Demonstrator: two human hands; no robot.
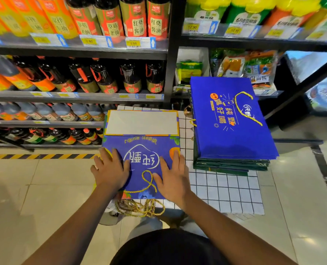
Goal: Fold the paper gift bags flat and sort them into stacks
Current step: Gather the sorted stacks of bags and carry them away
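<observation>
**A:** Currently on the flatten step. Left hand (pixel 111 169) and right hand (pixel 173 175) are both palm-down with fingers straight, pressing the blue gift bag (pixel 141 150) flat. Hands sit apart, one on each side of the white logo; neither one grips anything.

**B:** Where's the bag?

**A:** On top of the near pile, on the white grid-pattern cloth (pixel 225 192) laid on the floor in front of the shelves (pixel 78 52). Base panel is folded over, white underside (pixel 141 122) facing up at the far end. Its gold cord handle (pixel 149 180) lies looped on the face between the hands.

**B:** Next move?

**A:** My read: crease looks done, bag lies flat. Next needs a release of the press, edges squared to the pile underneath, cord tucked so it doesn't ride up. Then fetch another bag. I don't see an unfolded one in view, so can't say where it comes from.

**B:** Counts?

**A:** Two stacks. Near one under the hands: depth hidden, only a tangle of gold cords (pixel 139 208) sticking out at the near edge says there are several. Far-right stack (pixel 233 119): blue bag on top with one cord handle showing, dark green edges lower down. Many layers, too thin to count.

**B:** Sorted by colour?

**A:** Can't confirm. The right stack mixes blue over green. Two hands, two stacks, one bag being worked.
</observation>
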